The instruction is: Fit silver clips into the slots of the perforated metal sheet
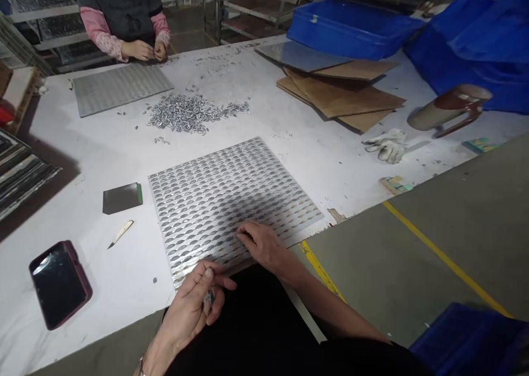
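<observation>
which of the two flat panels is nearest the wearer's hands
The silvery panel with rows of dark leaf shapes, beside the left hand and right hand. The duller grey panel lies farther off, near the person across the table.

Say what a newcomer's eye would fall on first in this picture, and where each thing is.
Probably the shiny metallic-looking sheet with its rows of leaf-like shapes, lying at the near edge of the white table, with the left hand and right hand at its near side. Next, likely, the loose heap of small silvery pieces just beyond it. The bright blue bin at the table's far right would also stand out.
</observation>
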Motion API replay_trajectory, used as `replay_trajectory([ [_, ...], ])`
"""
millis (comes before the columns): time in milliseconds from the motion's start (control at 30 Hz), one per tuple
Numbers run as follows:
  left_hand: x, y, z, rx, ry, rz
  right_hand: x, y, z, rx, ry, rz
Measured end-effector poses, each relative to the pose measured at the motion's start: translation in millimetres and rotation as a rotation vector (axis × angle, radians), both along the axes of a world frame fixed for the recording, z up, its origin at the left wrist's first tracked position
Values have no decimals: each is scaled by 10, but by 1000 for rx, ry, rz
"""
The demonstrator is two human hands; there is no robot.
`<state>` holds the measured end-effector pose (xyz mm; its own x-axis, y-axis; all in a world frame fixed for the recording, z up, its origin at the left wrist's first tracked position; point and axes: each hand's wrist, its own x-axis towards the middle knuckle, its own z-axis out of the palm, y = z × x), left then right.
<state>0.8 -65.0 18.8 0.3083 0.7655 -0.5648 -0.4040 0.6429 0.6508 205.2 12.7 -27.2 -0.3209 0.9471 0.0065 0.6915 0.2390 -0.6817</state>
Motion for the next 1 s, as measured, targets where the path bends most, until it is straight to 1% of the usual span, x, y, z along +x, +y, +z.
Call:
replay_trajectory([
  [100, -23, -4, -17, -13, 1, 8, -63, 30, 6, -2, -105, 11],
  [200, -19, -7, -61, -30, -42, 29, -64, 30, 9, -12, -193, -5],
  [267, 7, -6, -72, -73, -126, 48, -51, -17, 40, 8, -175, -50],
  [333, 53, -3, -57, -145, -235, 78, -45, -114, 112, 81, -65, -58],
  [367, 81, -2, -42, -176, -286, 94, -46, -175, 162, 125, -3, -16],
  [433, 141, -1, -9, -204, -367, 121, -56, -300, 272, 189, 73, 162],
  [500, 195, -6, 16, -211, -413, 138, -72, -399, 365, 211, 59, 367],
  [533, 218, -9, 22, -216, -424, 138, -78, -433, 395, 218, 32, 436],
  [600, 250, -17, 20, -234, -427, 114, -80, -471, 418, 233, -23, 502],
  [700, 264, -22, -6, -239, -410, 45, -49, -477, 389, 245, -26, 509],
  [767, 253, -17, -31, -186, -358, 4, -13, -469, 362, 226, 14, 483],
  [900, 197, 14, -73, 3, -68, -120, 48, -479, 356, 80, 98, 344],
  [1000, 152, 51, -81, 71, 75, -213, 63, -502, 378, -3, 200, 287],
])
